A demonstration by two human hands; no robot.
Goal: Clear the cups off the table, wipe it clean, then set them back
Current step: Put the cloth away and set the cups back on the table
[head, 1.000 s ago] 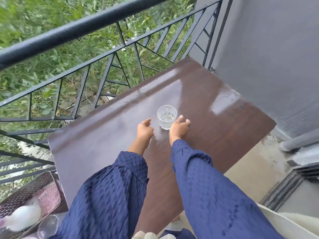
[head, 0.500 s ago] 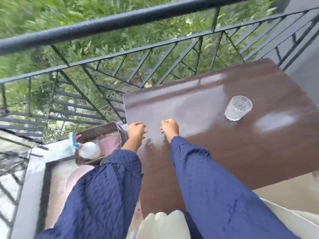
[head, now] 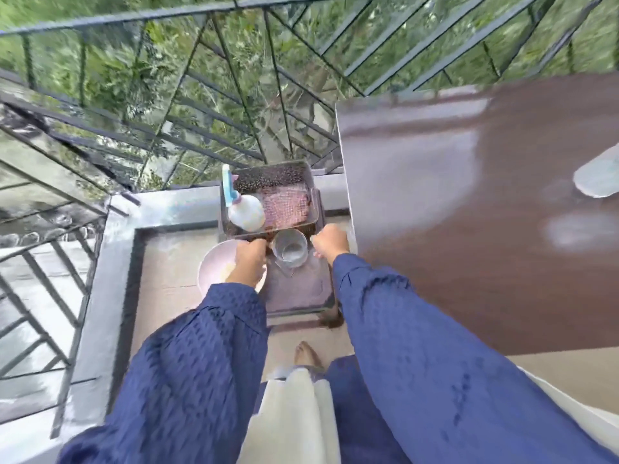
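A clear glass cup [head: 289, 251] stands on a low dark stool [head: 298, 293] left of the brown table [head: 469, 229]. My left hand [head: 249, 261] hovers just left of this cup and my right hand [head: 330, 244] just right of it. Both have loosely curled fingers and hold nothing. Whether either touches the glass is lost in blur. A second clear cup [head: 599, 179] sits on the table at the far right edge of view.
Behind the stool a mesh basket [head: 271, 174] holds a white spray bottle [head: 246, 211] and a pink cloth [head: 284, 204]. A pale pink bowl [head: 212, 269] lies on the floor under my left hand. A black railing [head: 201, 95] fences the balcony.
My view has swung left from the table to the stool. Both hands left the cup on the table and moved down to either side of the cup on the stool.
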